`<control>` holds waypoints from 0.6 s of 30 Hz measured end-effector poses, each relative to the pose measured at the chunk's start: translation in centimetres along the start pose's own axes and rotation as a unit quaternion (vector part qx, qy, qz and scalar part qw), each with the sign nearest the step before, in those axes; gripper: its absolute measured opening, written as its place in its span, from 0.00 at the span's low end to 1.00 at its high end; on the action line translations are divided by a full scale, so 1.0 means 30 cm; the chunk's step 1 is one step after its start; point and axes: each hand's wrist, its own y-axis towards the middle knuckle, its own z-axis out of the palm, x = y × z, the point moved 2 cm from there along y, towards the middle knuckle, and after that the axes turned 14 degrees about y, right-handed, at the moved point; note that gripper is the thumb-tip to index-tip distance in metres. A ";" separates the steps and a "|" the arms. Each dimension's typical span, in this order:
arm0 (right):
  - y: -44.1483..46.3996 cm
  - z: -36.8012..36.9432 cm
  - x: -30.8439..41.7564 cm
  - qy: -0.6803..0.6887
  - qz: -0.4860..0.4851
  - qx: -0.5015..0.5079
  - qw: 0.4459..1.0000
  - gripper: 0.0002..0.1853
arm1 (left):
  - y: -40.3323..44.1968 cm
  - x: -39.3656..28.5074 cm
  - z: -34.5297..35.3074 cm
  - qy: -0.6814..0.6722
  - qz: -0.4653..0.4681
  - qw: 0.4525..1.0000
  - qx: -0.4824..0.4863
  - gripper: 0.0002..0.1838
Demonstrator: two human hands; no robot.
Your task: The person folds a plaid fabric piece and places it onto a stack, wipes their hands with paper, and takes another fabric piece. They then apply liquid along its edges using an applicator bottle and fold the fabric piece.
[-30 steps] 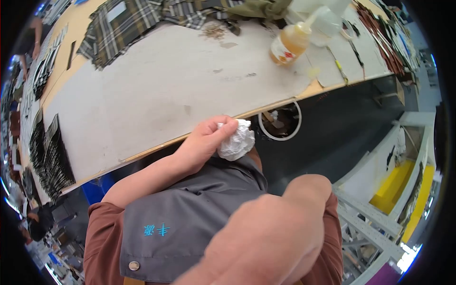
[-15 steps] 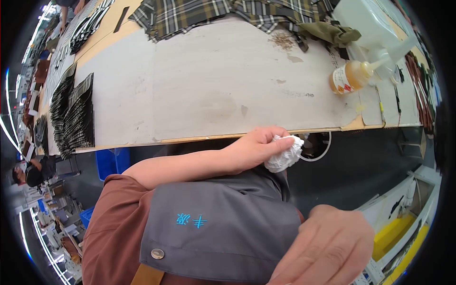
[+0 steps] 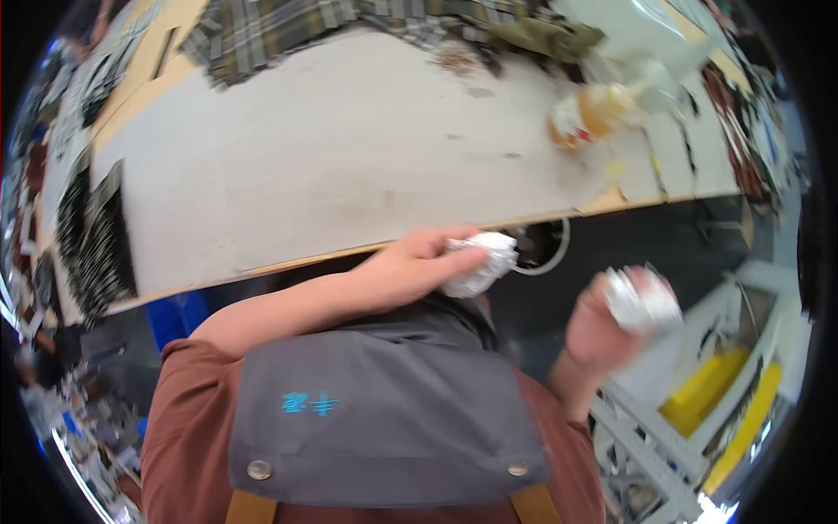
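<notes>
a white wad in each hand

the left hand (image 3: 428, 264) pinches a crumpled white wad (image 3: 480, 265) between thumb and fingers, by the near edge of the pale table (image 3: 262, 175). the right hand (image 3: 604, 325), raised off to the right, is closed on a second white wad (image 3: 644, 302); blur hides how each finger sits. a round bin (image 3: 559, 249) is just right of the left hand's wad. beyond the hands, a bottle of amber liquid (image 3: 583, 118) stands on the table, with plaid cloth (image 3: 279, 35) farther forward and to the left.
</notes>
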 end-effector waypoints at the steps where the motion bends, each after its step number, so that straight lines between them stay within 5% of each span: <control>1: 0.007 -0.047 -0.004 -0.046 0.015 -0.053 0.997 0.21 | 0.004 -0.006 0.009 -0.004 0.005 1.000 -0.013 0.17; 4: -0.039 -0.178 -0.027 -0.056 0.072 -0.197 0.976 0.20 | 0.014 -0.015 0.030 0.026 -0.015 1.000 -0.004 0.16; 10: -0.110 -0.359 -0.046 -0.103 0.057 -0.256 0.959 0.14 | 0.039 0.037 0.033 0.148 0.041 0.988 -0.017 0.16; 18: -0.142 -0.597 -0.066 -0.324 0.084 -0.321 0.886 0.29 | 0.036 0.010 0.062 0.180 -0.050 0.982 0.039 0.12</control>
